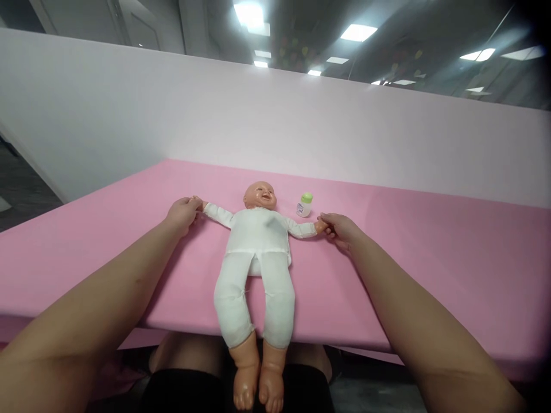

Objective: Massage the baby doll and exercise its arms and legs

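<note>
Left hand (183, 215) and right hand (341, 229) closed round doll's hands (320, 226)

On the table (116, 246), we have the doll (259, 232) between our left hand (183, 215) and right hand (341, 229); the bottle (304, 206) is to our right of its head.

1 doll (259, 234), 1 bottle (305, 205)

"What kind of place is this?"
"It is an indoor hall, rather like an office: rectangular light panels (359, 32) shine above a white partition (301, 126). Its exact use is unclear."
</note>
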`<action>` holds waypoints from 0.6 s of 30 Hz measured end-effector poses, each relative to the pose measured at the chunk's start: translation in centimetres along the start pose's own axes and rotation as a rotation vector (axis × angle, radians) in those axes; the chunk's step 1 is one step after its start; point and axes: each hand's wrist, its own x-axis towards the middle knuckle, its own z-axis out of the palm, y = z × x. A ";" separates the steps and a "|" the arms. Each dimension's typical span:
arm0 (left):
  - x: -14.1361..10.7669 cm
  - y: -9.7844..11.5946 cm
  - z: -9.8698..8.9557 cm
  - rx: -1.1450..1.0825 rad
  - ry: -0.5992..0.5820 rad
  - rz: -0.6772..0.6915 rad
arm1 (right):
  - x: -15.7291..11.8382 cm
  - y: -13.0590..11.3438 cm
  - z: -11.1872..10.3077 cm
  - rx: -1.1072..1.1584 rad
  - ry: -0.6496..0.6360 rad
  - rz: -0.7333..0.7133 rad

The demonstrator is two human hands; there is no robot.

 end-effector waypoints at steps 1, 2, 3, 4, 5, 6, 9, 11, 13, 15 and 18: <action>-0.1 0.1 0.0 -0.036 -0.007 -0.012 | 0.0 -0.1 -0.1 0.025 -0.008 -0.011; -0.1 0.2 -0.1 -0.070 -0.014 -0.025 | 0.0 -0.2 -0.2 0.038 -0.017 -0.017; -0.2 0.3 -0.2 -0.097 -0.018 -0.037 | -0.1 -0.3 -0.3 0.051 -0.034 -0.016; -0.3 0.4 -0.2 -0.115 -0.021 -0.046 | -0.2 -0.5 -0.5 0.059 -0.054 -0.007; -0.3 0.5 -0.3 -0.127 -0.023 -0.052 | -0.3 -0.6 -0.6 0.060 -0.073 0.008; -0.4 0.6 -0.3 -0.137 -0.026 -0.055 | -0.5 -0.6 -0.7 0.055 -0.092 0.027; -0.5 0.7 -0.4 -0.164 -0.039 -0.068 | -0.8 -0.6 -1.1 0.027 -0.139 0.075; -0.4 0.7 -0.5 -0.176 -0.036 -0.076 | -0.8 -0.4 -1.3 0.008 -0.162 0.079; -0.3 0.6 -0.5 -0.186 -0.026 -0.083 | -0.6 -0.1 -1.4 -0.010 -0.172 0.058; -0.1 0.5 -0.6 -0.200 -0.017 -0.090 | -0.3 0.3 -1.5 -0.030 -0.165 0.026; 0.1 0.3 -0.6 -0.222 -0.020 -0.099 | 0.3 0.8 -1.5 -0.055 -0.124 -0.022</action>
